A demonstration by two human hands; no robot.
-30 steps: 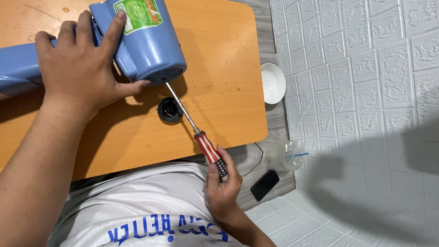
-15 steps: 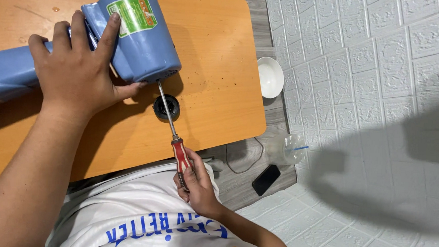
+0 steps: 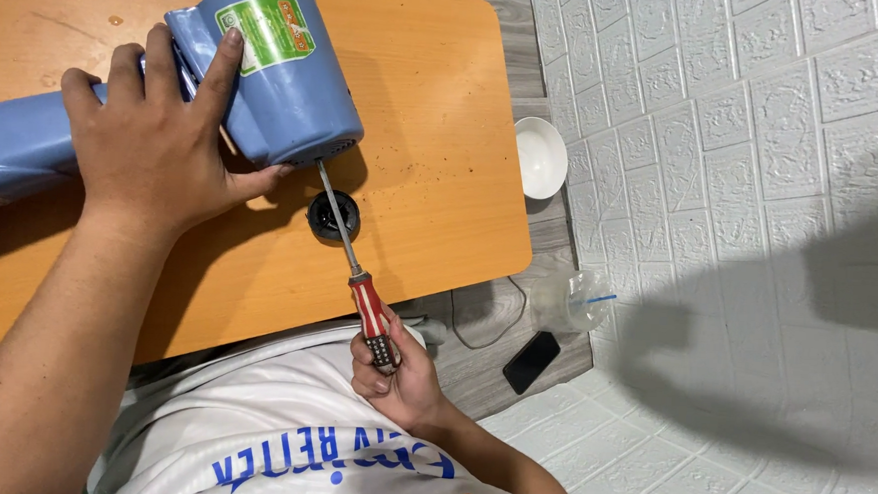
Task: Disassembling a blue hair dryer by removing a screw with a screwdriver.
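Left hand [image 3: 159,147] clamps the blue fan motor housing [image 3: 278,73] on the wooden table [image 3: 443,177] while right hand [image 3: 397,375] grips the red-handled screwdriver [image 3: 353,268], tip at the housing's rear, likely working a screw, which calls for steady axial pressure.

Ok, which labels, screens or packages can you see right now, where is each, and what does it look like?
Sticker label: on the blue motor housing by the left hand; rounded rectangle, green with white and orange patches.
Phone: on the floor beside the table, dark rectangular screen, unlit.
Clear plastic cup: on the floor by the phone.
No other labels or screens show.
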